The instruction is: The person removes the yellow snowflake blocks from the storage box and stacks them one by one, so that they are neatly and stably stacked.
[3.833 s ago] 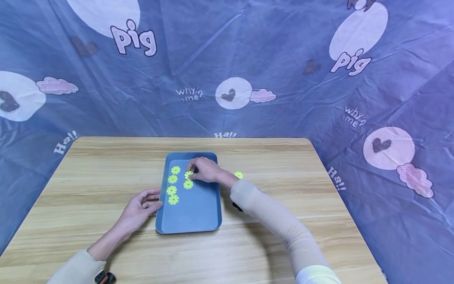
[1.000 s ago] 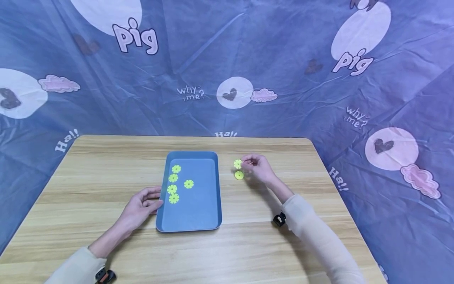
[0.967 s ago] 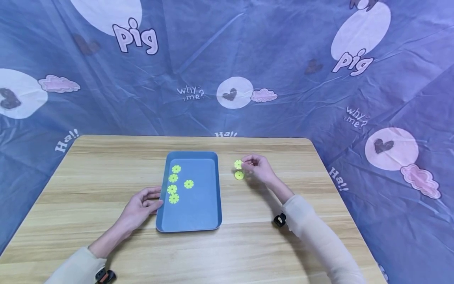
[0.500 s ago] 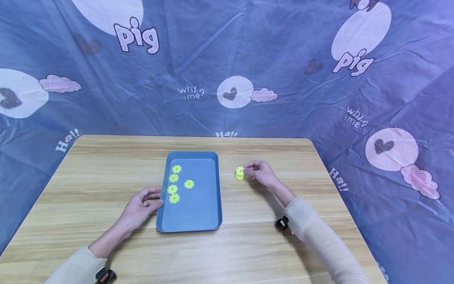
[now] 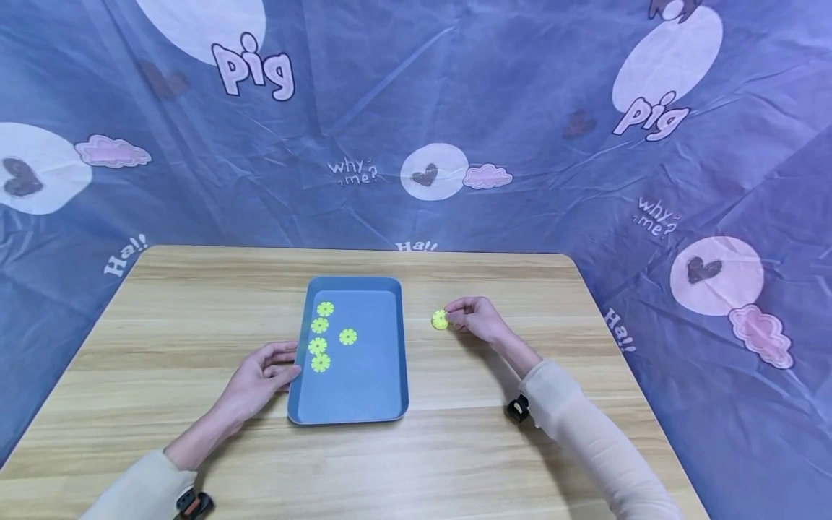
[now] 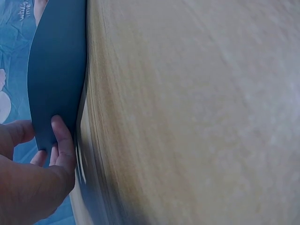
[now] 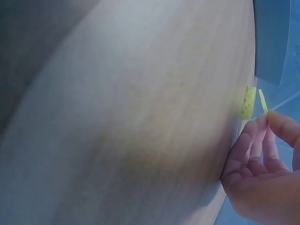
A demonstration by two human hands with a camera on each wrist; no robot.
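Observation:
My right hand (image 5: 479, 318) pinches a yellow-green notched building disc (image 7: 263, 101) between thumb and fingers, right of the tray. Just under it on the table stands a short stack of the same discs (image 7: 248, 103); in the head view the held disc overlaps this stack. My left hand (image 5: 260, 379) grips the left wall of the blue tray (image 5: 344, 401), thumb at the rim and fingers against the outer side (image 6: 63, 140). Inside the tray, several discs (image 5: 317, 346) lie in a column along the left, and a single disc (image 5: 348, 336) lies to their right.
The wooden table (image 5: 507, 462) reaches back to a blue printed cloth (image 5: 364, 87) hanging behind it and at the sides. Dark wristbands (image 5: 518, 409) sit on both forearms.
My right hand took a disc from the upper middle of the tray, carried it right, and lowered it over the disc stack. The left hand stayed at the tray wall.

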